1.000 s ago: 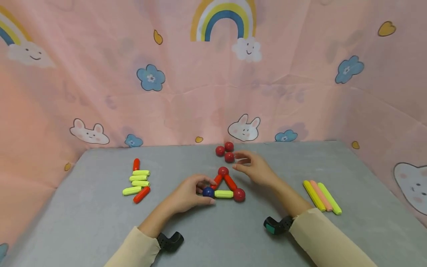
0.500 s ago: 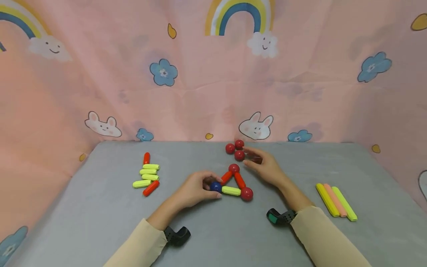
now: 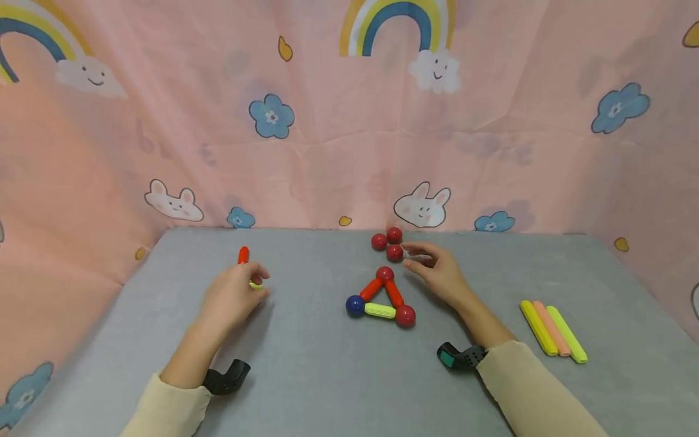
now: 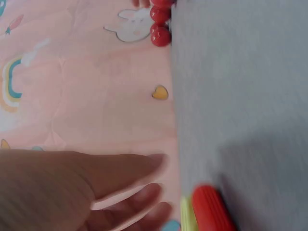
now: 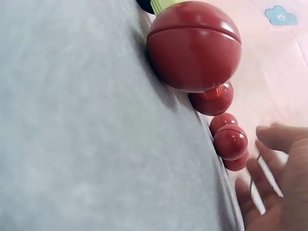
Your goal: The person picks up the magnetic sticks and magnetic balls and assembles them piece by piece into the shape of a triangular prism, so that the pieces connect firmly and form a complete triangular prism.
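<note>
Over the short sticks at the left, the left hand (image 3: 232,294) hovers with parted fingers; a red stick (image 3: 243,255) and part of a yellow-green stick (image 3: 255,285) show around it, the others hidden beneath. The left wrist view has a red stick (image 4: 211,209) beside the hand (image 4: 91,187), whose fingers hold nothing visible. The right hand (image 3: 439,276), fingers loosely bent, is beside the nearest of three loose red balls (image 3: 394,252); whether it touches is unclear. Between the hands lies a triangle of two red sticks, a yellow-green stick (image 3: 380,311), two red balls (image 3: 405,316) and a blue ball (image 3: 355,306).
Three longer sticks, yellow (image 3: 538,328), peach (image 3: 551,328) and yellow-green (image 3: 567,334), lie side by side at the right of the grey table (image 3: 317,376). A pink patterned cloth (image 3: 327,170) hangs behind the table.
The left hand has let go of the triangle's blue ball and moved left to the short sticks. The right hand stays near the loose red balls. The head view has shifted slightly.
</note>
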`<state>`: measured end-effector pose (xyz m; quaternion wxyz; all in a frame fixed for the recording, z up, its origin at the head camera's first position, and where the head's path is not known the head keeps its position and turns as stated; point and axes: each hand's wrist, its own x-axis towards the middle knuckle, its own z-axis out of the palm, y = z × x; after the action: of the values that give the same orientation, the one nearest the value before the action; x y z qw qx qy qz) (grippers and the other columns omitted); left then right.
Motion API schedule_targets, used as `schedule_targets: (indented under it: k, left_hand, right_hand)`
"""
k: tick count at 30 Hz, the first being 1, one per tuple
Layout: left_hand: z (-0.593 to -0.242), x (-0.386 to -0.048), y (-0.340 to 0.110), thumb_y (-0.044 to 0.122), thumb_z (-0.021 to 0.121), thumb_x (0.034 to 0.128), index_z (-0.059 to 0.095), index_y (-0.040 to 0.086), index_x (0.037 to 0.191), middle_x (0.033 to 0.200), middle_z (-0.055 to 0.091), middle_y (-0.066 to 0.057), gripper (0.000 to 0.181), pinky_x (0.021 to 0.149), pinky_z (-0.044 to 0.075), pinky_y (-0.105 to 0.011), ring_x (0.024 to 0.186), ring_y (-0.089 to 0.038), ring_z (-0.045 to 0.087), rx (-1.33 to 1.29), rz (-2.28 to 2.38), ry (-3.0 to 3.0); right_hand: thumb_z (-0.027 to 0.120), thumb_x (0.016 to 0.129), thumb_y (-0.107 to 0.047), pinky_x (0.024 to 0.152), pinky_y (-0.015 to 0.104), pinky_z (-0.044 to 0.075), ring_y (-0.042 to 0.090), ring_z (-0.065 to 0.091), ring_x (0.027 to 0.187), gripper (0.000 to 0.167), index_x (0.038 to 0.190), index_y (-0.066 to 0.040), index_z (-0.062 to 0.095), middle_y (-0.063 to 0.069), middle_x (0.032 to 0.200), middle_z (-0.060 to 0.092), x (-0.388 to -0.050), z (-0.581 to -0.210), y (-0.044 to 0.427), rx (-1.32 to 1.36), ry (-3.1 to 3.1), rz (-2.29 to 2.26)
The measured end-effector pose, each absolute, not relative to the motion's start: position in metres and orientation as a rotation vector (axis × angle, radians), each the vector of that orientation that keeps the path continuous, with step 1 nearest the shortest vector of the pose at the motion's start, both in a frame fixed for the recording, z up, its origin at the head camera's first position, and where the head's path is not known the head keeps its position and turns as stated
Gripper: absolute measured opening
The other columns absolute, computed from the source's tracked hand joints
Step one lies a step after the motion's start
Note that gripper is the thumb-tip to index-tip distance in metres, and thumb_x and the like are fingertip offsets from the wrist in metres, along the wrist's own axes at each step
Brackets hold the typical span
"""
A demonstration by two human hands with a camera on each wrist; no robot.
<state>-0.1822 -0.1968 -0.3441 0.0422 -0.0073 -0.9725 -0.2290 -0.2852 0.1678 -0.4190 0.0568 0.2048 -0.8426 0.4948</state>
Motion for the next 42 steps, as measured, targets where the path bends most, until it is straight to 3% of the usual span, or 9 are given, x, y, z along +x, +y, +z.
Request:
schedule_targets:
  k: [3,6,11,18,23,29,35,42]
  left_hand:
    - [-0.341,-0.181,-0.206,0.009,0.078,0.0819,0.074,0.003,0.105,0.095,0.074,-0.012,0.024,0.070,0.054,-0.043,0.086,-0.026,0.067,0.031,-0.597,-3.055]
    - [-0.341,-0.182,-0.209,0.005,0.078,0.0786,0.074,0.002,0.101,0.089,0.072,-0.012,0.023,0.063,0.050,-0.039,0.079,-0.025,0.063,0.025,-0.533,-3.091]
    - [-0.349,-0.182,-0.211,-0.003,0.074,0.0769,0.075,0.002,0.097,0.088,0.073,-0.011,0.020,0.067,0.052,-0.041,0.078,-0.025,0.062,0.002,-0.535,-3.105]
    - [-0.362,-0.184,-0.186,0.005,0.074,0.0890,0.070,0.003,0.123,0.110,0.073,-0.008,0.034,0.080,0.060,-0.035,0.096,-0.021,0.067,-0.131,-1.090,-2.986]
    - [-0.368,-0.191,-0.144,0.008,0.075,0.0894,0.070,0.011,0.114,0.110,0.072,-0.002,0.026,0.087,0.061,-0.034,0.102,-0.019,0.070,-0.261,-1.472,-2.827]
    - [-0.376,-0.199,-0.109,0.008,0.077,0.0884,0.068,0.008,0.113,0.104,0.074,-0.005,0.027,0.090,0.060,-0.033,0.097,-0.018,0.072,-0.392,-1.699,-2.637]
    - [-0.385,-0.201,-0.097,0.010,0.078,0.0878,0.069,0.006,0.117,0.105,0.075,-0.005,0.030,0.089,0.060,-0.030,0.095,-0.017,0.071,-0.369,-1.764,-2.566]
    - [-0.389,-0.204,-0.093,0.002,0.080,0.0838,0.069,0.002,0.115,0.104,0.075,-0.011,0.033,0.089,0.061,-0.036,0.096,-0.023,0.074,-0.413,-1.673,-2.624]
  right_hand:
    - [0.068,0.096,-0.011,0.084,0.027,0.057,0.027,0.064,0.106,0.028,0.124,-0.006,0.069,0.016,0.125,0.070,-0.285,-0.411,0.170,0.669,-2.547,1.579]
    - [0.070,0.095,-0.015,0.074,0.024,0.058,0.024,0.065,0.097,0.030,0.125,-0.009,0.070,0.013,0.126,0.069,-0.285,-0.407,0.169,0.758,-2.607,1.621]
    - [0.073,0.093,-0.022,0.075,0.022,0.053,0.019,0.061,0.092,0.041,0.134,-0.014,0.066,0.007,0.119,0.070,-0.280,-0.411,0.168,0.850,-2.759,1.512]
    - [0.069,0.097,-0.022,0.078,0.021,0.052,0.019,0.060,0.092,0.034,0.130,-0.014,0.069,0.007,0.118,0.071,-0.270,-0.419,0.165,0.878,-2.770,1.500]
    - [0.069,0.097,-0.023,0.079,0.022,0.053,0.019,0.060,0.094,0.037,0.133,-0.015,0.067,0.006,0.119,0.072,-0.271,-0.415,0.160,0.830,-2.795,1.449]
    - [0.067,0.098,-0.025,0.080,0.022,0.053,0.018,0.060,0.093,0.033,0.130,-0.016,0.069,0.004,0.114,0.072,-0.270,-0.412,0.154,0.864,-2.797,1.417]
    - [0.067,0.098,-0.024,0.081,0.024,0.053,0.018,0.060,0.094,0.032,0.129,-0.015,0.069,0.004,0.114,0.071,-0.271,-0.414,0.156,0.816,-2.769,1.433]
    - [0.067,0.098,-0.024,0.085,0.025,0.054,0.017,0.063,0.095,0.031,0.127,-0.015,0.070,0.005,0.117,0.073,-0.272,-0.414,0.156,0.791,-2.756,1.454]
